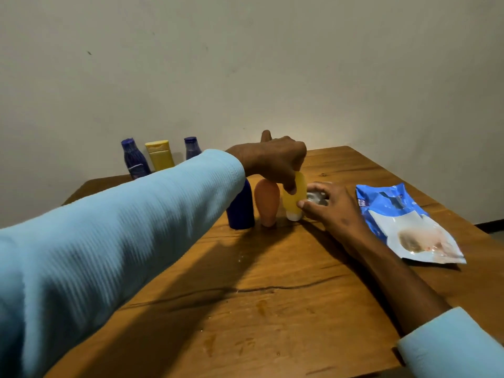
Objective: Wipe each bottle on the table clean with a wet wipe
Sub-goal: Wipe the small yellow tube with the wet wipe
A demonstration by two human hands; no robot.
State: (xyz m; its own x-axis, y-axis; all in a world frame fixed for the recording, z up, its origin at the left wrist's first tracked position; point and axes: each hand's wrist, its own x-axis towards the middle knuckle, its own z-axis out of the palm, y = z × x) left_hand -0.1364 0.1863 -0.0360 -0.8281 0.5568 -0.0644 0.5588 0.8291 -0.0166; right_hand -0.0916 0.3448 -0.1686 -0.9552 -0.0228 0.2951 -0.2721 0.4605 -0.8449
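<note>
The left hand (272, 156) reached across from above and gripped the small yellow bottle (293, 197) near its top, fingers curled round it and the thumb pressed against its front. That bottle stood cap-down on the worktop (245, 309), directly under this hand. Just beside the hand's wrist, on its inner side, stood an orange bottle (267, 203) and next to that a dark blue bottle (241, 208), partly hidden by the pale blue sleeve (122, 227). The right hand (331, 205) rested low against the other side of the yellow bottle, fingers curled over a crumpled grey-white wet wipe (317, 199); its thumb tip touched the bottle's lower body near the white cap.

Well beyond the left hand, against the wall, stood two more blue bottles (133, 159) and a larger yellow bottle (160, 155) between them. The blue wipe packet (403, 222) lay flat just outward of the right hand.

The step in hand looked like the wiping of the small yellow bottle, one hand steadying and the other bringing the wipe to it. The next move probably called for a firm hold at the top while the wipe rubbed round the sides, taking care not to knock the orange bottle standing close by
</note>
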